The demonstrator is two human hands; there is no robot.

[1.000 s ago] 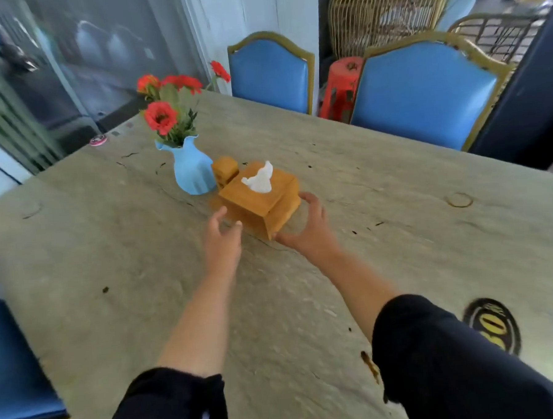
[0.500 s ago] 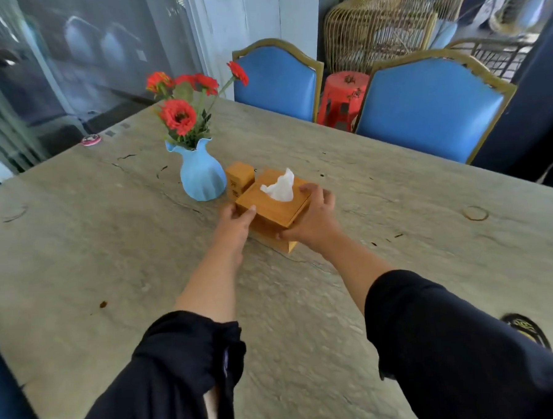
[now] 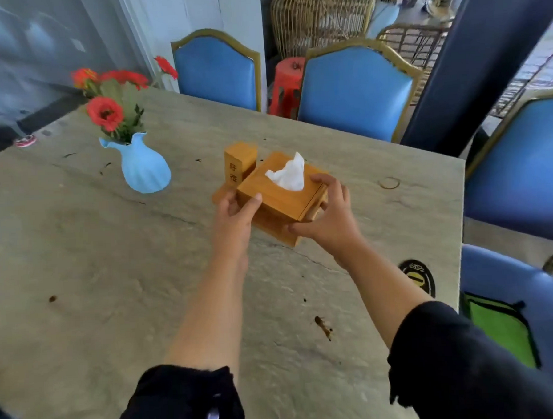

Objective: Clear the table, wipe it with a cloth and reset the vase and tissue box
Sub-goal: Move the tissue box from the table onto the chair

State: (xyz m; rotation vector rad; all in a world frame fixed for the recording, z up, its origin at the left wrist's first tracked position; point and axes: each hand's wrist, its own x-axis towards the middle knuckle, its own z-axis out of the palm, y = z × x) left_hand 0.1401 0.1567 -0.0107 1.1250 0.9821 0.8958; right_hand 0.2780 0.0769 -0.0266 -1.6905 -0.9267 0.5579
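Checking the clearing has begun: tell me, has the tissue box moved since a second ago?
Yes. The tissue box has shifted right, away from the blue vase, leaving a wider gap between them.

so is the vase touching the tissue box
Apart. The head view shows a bare strip of table between the blue vase and the wooden tissue box, which both hands grip.

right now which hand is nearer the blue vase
Left. The left hand grips the tissue box on the side facing the vase; the right hand holds the far side.
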